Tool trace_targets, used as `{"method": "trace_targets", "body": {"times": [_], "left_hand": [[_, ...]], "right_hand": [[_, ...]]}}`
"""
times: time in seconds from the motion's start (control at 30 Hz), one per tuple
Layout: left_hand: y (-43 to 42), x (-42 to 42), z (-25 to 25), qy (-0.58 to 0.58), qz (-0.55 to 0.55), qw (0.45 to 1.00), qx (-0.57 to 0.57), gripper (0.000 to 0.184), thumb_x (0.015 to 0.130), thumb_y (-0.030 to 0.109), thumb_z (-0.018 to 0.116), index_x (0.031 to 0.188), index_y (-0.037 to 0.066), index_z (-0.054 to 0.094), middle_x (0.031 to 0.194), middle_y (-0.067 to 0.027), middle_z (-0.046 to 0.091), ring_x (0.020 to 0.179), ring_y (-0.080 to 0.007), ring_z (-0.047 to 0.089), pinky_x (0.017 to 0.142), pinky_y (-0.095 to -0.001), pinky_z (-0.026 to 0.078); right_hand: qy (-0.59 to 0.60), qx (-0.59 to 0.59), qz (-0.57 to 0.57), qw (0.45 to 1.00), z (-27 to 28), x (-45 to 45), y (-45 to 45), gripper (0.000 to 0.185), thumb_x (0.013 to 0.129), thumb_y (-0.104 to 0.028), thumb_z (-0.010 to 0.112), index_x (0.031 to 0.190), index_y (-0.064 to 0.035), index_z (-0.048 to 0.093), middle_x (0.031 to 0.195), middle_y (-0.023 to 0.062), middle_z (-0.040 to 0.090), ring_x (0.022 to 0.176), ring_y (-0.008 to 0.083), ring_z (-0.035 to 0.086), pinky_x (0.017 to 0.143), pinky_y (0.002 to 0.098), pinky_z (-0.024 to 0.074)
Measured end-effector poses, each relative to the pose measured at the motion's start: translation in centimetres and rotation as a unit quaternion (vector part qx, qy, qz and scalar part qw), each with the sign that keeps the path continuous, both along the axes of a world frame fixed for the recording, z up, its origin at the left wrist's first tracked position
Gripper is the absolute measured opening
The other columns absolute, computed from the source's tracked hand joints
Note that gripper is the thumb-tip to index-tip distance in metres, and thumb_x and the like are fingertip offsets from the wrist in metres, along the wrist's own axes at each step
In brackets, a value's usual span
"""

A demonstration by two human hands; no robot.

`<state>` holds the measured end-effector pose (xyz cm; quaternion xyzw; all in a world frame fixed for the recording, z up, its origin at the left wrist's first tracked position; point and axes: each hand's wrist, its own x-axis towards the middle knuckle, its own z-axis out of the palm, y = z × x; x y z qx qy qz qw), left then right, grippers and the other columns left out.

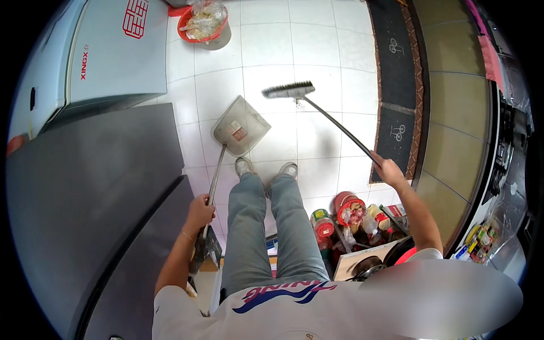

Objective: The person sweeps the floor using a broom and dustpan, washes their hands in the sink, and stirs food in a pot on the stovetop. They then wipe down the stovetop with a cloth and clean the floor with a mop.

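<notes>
My left hand (200,212) is closed around the handle of a long-handled dustpan (241,122). Its translucent grey pan lies on the white tiles just ahead of my left shoe. In my right hand (390,172), fingers wrapped round it, is the dark pole of a broom (288,90). The broom head, with dark bristles pointing away from me, is to the right of the pan and apart from it. A small pile of debris (299,104) shows on the floor just below the broom head. Whether the bristles touch the floor, I cannot tell.
A red bin (203,25) lined with a plastic bag stands at the far left. A white freezer (119,56) and a grey fridge (96,215) flank my left. To the right run a dark mat (391,68) and cabinets (456,102). Bottles and a red bucket (347,205) crowd near my right leg.
</notes>
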<state>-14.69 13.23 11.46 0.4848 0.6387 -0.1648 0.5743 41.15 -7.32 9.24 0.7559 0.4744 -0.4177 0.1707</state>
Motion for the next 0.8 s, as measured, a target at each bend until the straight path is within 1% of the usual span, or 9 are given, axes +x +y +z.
{"method": "trace_targets", "body": {"times": [0.03,0.13,0.23,0.33,0.4,0.47,0.6,0.7,0.8], "left_hand": [[-0.2,-0.1,-0.3,0.001,-0.001,1.000,0.003,0.041,0.071,0.001,0.055,0.111,-0.009,0.053,0.066,-0.0124,0.060,0.050,-0.0158,0.060,0.045,-0.0282,0.047],[-0.6,-0.2,-0.9,0.006,-0.020,0.999,0.031,0.042,0.072,0.002,0.055,0.112,-0.009,0.052,0.067,-0.0123,0.061,0.051,-0.0162,0.061,0.045,-0.0284,0.048],[-0.5,0.1,-0.9,0.009,-0.039,0.999,0.034,0.043,0.072,0.002,0.055,0.114,-0.009,0.051,0.071,-0.0133,0.061,0.052,-0.0165,0.061,0.046,-0.0283,0.048],[-0.9,-1.0,-1.6,0.006,-0.017,0.999,0.051,0.044,0.072,0.001,0.054,0.115,-0.009,0.050,0.075,-0.0139,0.061,0.052,-0.0167,0.061,0.046,-0.0282,0.048],[-0.6,-0.8,-1.3,0.010,0.014,1.000,0.001,0.045,0.072,0.000,0.054,0.115,-0.009,0.049,0.076,-0.0145,0.062,0.053,-0.0166,0.061,0.046,-0.0279,0.048],[-0.6,-0.7,-0.2,0.016,0.026,1.000,-0.001,0.045,0.072,0.000,0.054,0.115,-0.009,0.049,0.076,-0.0142,0.062,0.053,-0.0165,0.061,0.046,-0.0277,0.048],[0.0,-1.3,0.3,0.010,0.037,0.999,-0.008,0.044,0.072,-0.001,0.054,0.115,-0.009,0.050,0.074,-0.0143,0.062,0.053,-0.0170,0.061,0.046,-0.0282,0.049],[-0.2,-2.6,-0.6,-0.003,0.029,0.999,0.026,0.044,0.071,0.000,0.054,0.114,-0.009,0.050,0.074,-0.0149,0.062,0.054,-0.0180,0.062,0.048,-0.0296,0.049],[0.0,-2.2,0.0,0.006,0.037,0.998,0.042,0.043,0.071,0.001,0.055,0.112,-0.010,0.051,0.074,-0.0159,0.063,0.054,-0.0188,0.063,0.051,-0.0307,0.050]], "right_hand": [[0.020,0.065,-0.029,0.997,-0.6,-0.8,0.4,0.052,0.084,-0.009,0.049,0.134,-0.0165,0.039,0.082,0.0254,0.061,0.079,0.0372,0.061,0.073,0.0453,0.0477],[0.003,0.093,-0.025,0.995,-4.1,-3.2,7.7,0.053,0.084,-0.009,0.048,0.136,-0.0151,0.037,0.085,0.0252,0.060,0.082,0.0378,0.060,0.073,0.0453,0.0464],[-0.036,0.147,0.009,0.988,-8.6,-6.0,17.2,0.050,0.086,-0.008,0.046,0.135,-0.0182,0.039,0.091,0.0188,0.062,0.084,0.0321,0.061,0.075,0.0432,0.0491],[-0.048,0.134,0.006,0.990,-10.4,-9.8,26.3,0.051,0.085,-0.006,0.047,0.134,-0.0183,0.039,0.094,0.0180,0.063,0.085,0.0311,0.062,0.074,0.0420,0.0503],[-0.056,0.125,0.018,0.990,-10.7,-11.3,29.3,0.050,0.085,-0.005,0.045,0.134,-0.0168,0.040,0.096,0.0168,0.063,0.086,0.0296,0.062,0.074,0.0414,0.0507],[-0.039,0.104,0.081,0.991,-11.0,-12.2,29.9,0.034,0.088,-0.006,0.041,0.120,-0.0075,0.049,0.099,0.0149,0.063,0.091,0.0275,0.063,0.071,0.0405,0.0525],[-0.055,0.099,0.165,0.980,-8.2,-8.4,23.2,0.037,0.088,-0.005,0.039,0.125,-0.0089,0.044,0.094,0.0144,0.063,0.089,0.0296,0.062,0.075,0.0413,0.0512],[-0.051,-0.007,0.154,0.987,-2.6,-5.8,19.0,0.047,0.085,-0.005,0.045,0.131,-0.0102,0.040,0.093,0.0178,0.062,0.088,0.0328,0.061,0.079,0.0428,0.0498],[0.019,0.070,0.099,0.992,-0.7,-4.1,16.9,0.050,0.083,-0.006,0.048,0.132,-0.0088,0.040,0.091,0.0210,0.062,0.086,0.0346,0.061,0.078,0.0427,0.0496]]}}
